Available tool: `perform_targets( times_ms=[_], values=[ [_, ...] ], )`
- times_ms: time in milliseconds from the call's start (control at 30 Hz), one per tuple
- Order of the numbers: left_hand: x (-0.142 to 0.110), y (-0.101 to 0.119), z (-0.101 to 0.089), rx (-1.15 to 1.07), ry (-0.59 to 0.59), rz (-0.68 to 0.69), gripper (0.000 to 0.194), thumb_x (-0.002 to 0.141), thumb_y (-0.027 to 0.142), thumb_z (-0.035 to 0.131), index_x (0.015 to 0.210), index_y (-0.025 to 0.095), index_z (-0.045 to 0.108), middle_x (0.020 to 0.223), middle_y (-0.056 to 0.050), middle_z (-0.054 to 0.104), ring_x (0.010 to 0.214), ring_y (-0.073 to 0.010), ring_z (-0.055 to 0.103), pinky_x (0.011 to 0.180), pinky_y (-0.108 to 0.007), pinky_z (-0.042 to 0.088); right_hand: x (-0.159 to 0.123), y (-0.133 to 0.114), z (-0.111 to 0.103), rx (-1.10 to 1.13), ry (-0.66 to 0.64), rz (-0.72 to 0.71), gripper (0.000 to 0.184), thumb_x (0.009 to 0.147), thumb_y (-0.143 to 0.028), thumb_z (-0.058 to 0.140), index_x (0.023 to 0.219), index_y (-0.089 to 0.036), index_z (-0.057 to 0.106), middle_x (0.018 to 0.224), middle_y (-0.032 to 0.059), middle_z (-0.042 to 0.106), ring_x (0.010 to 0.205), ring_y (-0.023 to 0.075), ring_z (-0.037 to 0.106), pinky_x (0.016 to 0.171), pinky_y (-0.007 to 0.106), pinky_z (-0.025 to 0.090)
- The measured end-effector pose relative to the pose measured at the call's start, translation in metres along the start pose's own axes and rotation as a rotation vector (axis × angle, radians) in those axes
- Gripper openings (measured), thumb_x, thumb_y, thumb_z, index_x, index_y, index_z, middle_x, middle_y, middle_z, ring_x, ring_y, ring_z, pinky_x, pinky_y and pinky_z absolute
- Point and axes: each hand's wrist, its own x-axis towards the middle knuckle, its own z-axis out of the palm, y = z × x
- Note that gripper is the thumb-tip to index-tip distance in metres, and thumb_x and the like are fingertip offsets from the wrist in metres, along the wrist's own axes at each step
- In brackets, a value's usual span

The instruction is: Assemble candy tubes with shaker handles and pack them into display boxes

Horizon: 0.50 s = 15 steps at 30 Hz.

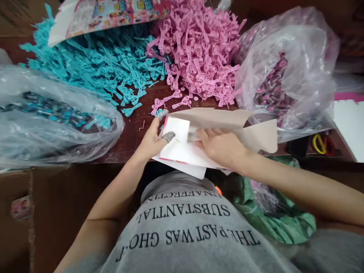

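Observation:
An unfolded printed cardboard box (pixel 182 151), white inside with a pink edge, lies tilted at the table's front edge. My left hand (pixel 153 142) grips its left end, the thumb on the white inner side and a finger at the far edge. Grey patterned tape wraps the thumb and one finger. My right hand (pixel 222 146) is closed over the middle of the cardboard, fingers bent and slightly blurred. A beige-grey flap (pixel 258 132) of cardboard spreads to the right beyond this hand. What lies under the right palm is hidden.
Behind are heaps of blue plastic pieces (pixel 93 68) and pink plastic pieces (pixel 199 53), with a printed card sheet (pixel 113 19) atop the blue heap. Clear bags of small parts stand left (pixel 57 121) and right (pixel 287 72). Yellow-handled scissors (pixel 318 144) lie right.

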Motion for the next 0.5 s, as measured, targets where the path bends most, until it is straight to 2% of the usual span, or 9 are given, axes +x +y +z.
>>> perform_targets(
  times_ms=[33, 100, 167, 200, 233, 267, 333, 400, 500],
  values=[
    [0.0, 0.003, 0.001, 0.004, 0.032, -0.036, 0.081, 0.087, 0.04, 0.08, 0.157, 0.017, 0.046, 0.161, -0.019, 0.055, 0.15, -0.0394, 0.054, 0.127, -0.057, 0.044, -0.013, 0.001, -0.011, -0.015, 0.163, -0.027, 0.047, 0.111, -0.045, 0.036, 0.136, -0.021, 0.068, 0.118, 0.0176, 0.078, 0.113, 0.0388, 0.072, 0.096, 0.057, 0.058],
    [0.0, 0.008, -0.002, -0.005, 0.068, -0.113, 0.073, 0.084, 0.033, 0.08, 0.15, 0.016, 0.052, 0.145, -0.018, 0.068, 0.134, -0.0391, 0.067, 0.116, -0.059, 0.055, -0.039, 0.013, -0.034, -0.022, 0.557, -0.026, 0.044, 0.112, -0.04, 0.035, 0.149, -0.037, 0.058, 0.14, 0.0064, 0.071, 0.133, 0.0379, 0.065, 0.116, 0.061, 0.05],
    [0.001, 0.01, -0.009, -0.056, 0.105, -0.175, 0.07, 0.081, 0.029, 0.08, 0.146, 0.018, 0.055, 0.137, -0.015, 0.072, 0.124, -0.0385, 0.072, 0.107, -0.06, 0.061, -0.062, 0.039, -0.05, 0.029, 0.92, 0.09, 0.043, 0.112, -0.042, 0.038, 0.15, -0.057, 0.051, 0.153, -0.0072, 0.061, 0.147, 0.0355, 0.056, 0.126, 0.056, 0.041],
    [0.001, 0.011, -0.011, -0.092, 0.12, -0.196, 0.07, 0.08, 0.029, 0.081, 0.145, 0.02, 0.056, 0.137, -0.015, 0.073, 0.122, -0.0383, 0.073, 0.105, -0.06, 0.062, -0.07, 0.055, -0.051, 0.097, 1.037, 0.169, 0.041, 0.111, -0.046, 0.042, 0.147, -0.063, 0.052, 0.155, -0.011, 0.058, 0.15, 0.0351, 0.053, 0.127, 0.053, 0.041],
    [0.002, 0.011, -0.011, -0.125, 0.131, -0.208, 0.07, 0.08, 0.029, 0.082, 0.145, 0.021, 0.057, 0.139, -0.014, 0.072, 0.123, -0.0381, 0.073, 0.104, -0.06, 0.063, -0.075, 0.071, -0.048, 0.213, 1.039, 0.221, 0.043, 0.108, -0.05, 0.049, 0.149, -0.065, 0.048, 0.159, -0.0119, 0.054, 0.153, 0.0346, 0.049, 0.127, 0.053, 0.041],
    [0.004, 0.012, -0.01, -0.149, 0.137, -0.213, 0.071, 0.079, 0.029, 0.082, 0.145, 0.022, 0.057, 0.141, -0.013, 0.071, 0.124, -0.0381, 0.072, 0.104, -0.06, 0.063, -0.076, 0.085, -0.04, 0.357, 0.946, 0.251, 0.05, 0.105, -0.055, 0.055, 0.153, -0.064, 0.043, 0.164, -0.011, 0.05, 0.157, 0.034, 0.045, 0.127, 0.054, 0.041],
    [0.008, 0.014, -0.004, -0.17, 0.144, -0.21, 0.071, 0.078, 0.028, 0.084, 0.145, 0.022, 0.058, 0.143, -0.013, 0.07, 0.128, -0.0381, 0.071, 0.107, -0.06, 0.061, -0.069, 0.105, -0.015, 0.627, 0.579, 0.246, 0.079, 0.096, -0.062, 0.064, 0.166, -0.055, 0.026, 0.174, -0.0026, 0.039, 0.162, 0.033, 0.039, 0.128, 0.06, 0.042],
    [0.012, 0.015, 0.004, -0.158, 0.155, -0.189, 0.069, 0.078, 0.029, 0.084, 0.143, 0.022, 0.06, 0.144, -0.012, 0.069, 0.132, -0.038, 0.068, 0.111, -0.06, 0.059, -0.055, 0.111, 0.013, 0.736, 0.34, 0.235, 0.099, 0.09, -0.062, 0.07, 0.171, -0.043, 0.017, 0.177, 0.0064, 0.035, 0.16, 0.0334, 0.04, 0.126, 0.061, 0.043],
    [0.017, 0.012, 0.013, -0.112, 0.189, -0.14, 0.063, 0.079, 0.029, 0.083, 0.139, 0.022, 0.063, 0.141, -0.011, 0.071, 0.132, -0.0371, 0.068, 0.114, -0.059, 0.057, -0.036, 0.103, 0.038, 0.604, 0.289, 0.283, 0.104, 0.088, -0.049, 0.072, 0.173, -0.029, 0.015, 0.176, 0.0145, 0.033, 0.16, 0.0336, 0.04, 0.13, 0.059, 0.037]
  ],
)
